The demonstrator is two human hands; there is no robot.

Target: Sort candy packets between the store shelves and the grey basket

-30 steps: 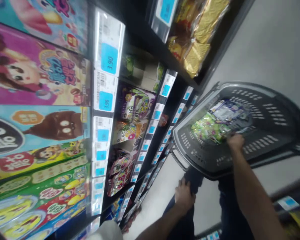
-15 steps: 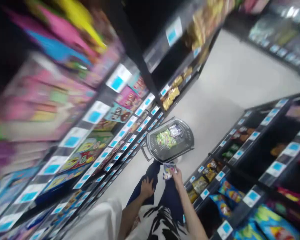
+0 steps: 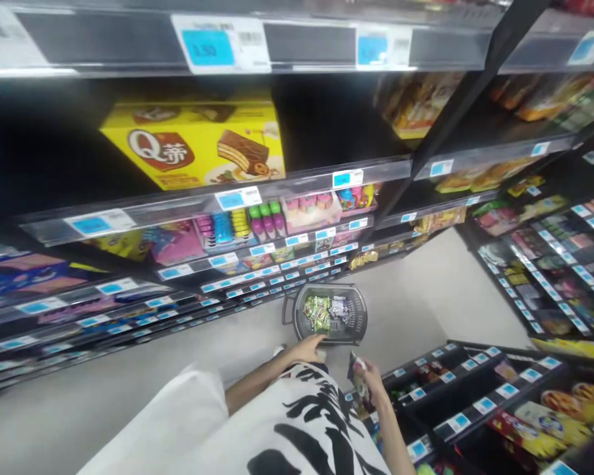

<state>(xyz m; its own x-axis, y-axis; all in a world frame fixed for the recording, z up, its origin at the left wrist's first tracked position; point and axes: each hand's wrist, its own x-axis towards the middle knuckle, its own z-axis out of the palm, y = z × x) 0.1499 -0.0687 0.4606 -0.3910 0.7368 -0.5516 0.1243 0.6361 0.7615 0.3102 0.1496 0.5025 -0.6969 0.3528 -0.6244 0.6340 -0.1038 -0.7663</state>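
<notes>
My right hand (image 3: 371, 379) is closed round a small snack packet (image 3: 359, 376), dark at its upper end, held low over the right side of the aisle. My left hand (image 3: 308, 348) reaches out in front of my shirt with its fingers stretched, close to the near rim of the shopping basket; whether it touches the rim I cannot tell. The dark grey shopping basket (image 3: 357, 313) is on the floor ahead. In it lie green snack packets (image 3: 318, 313) and a purple and white packet (image 3: 338, 308).
Shelves with price tags run along the left, bearing a yellow cake box (image 3: 202, 148) and colourful sweets (image 3: 222, 227). Lower dark shelves (image 3: 426, 382) with snack bags stand close on my right. Pale floor (image 3: 460, 290) stretches ahead towards more shelving (image 3: 549, 264).
My view has turned and levelled towards the left shelves. My left hand has moved from my thigh out towards the basket. The right hand still holds the packet, now farther out to the right.
</notes>
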